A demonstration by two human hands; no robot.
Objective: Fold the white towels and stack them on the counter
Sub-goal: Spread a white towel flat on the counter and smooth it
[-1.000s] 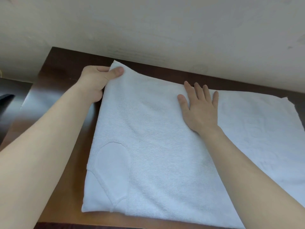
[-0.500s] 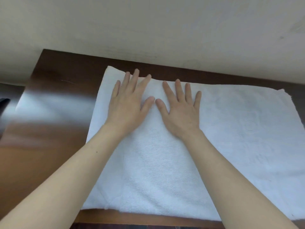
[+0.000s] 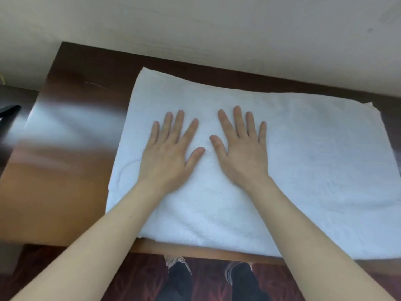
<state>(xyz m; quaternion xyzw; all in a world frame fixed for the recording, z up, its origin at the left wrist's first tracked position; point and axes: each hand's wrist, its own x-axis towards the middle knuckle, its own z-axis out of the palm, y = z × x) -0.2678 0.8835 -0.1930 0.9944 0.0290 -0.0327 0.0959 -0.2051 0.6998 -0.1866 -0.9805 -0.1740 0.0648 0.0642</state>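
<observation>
A white towel (image 3: 314,161) lies spread flat on the dark wooden counter (image 3: 65,170), folded over so its left part is a thicker layer. My left hand (image 3: 169,153) presses flat on that folded part, fingers straight and spread. My right hand (image 3: 240,151) lies flat beside it, palm down, thumbs nearly touching. Both hands sit left of the towel's middle. The towel's front edge runs along the counter's near edge.
A pale wall (image 3: 217,29) rises right behind the counter. A lower dark surface (image 3: 13,101) with a black object sits at far left. Below the counter's front edge I see red patterned floor (image 3: 138,276) and a person's shoes.
My left hand let go of the towel's far left corner and came down flat beside my right hand. Both hands then slid toward me across the towel.
</observation>
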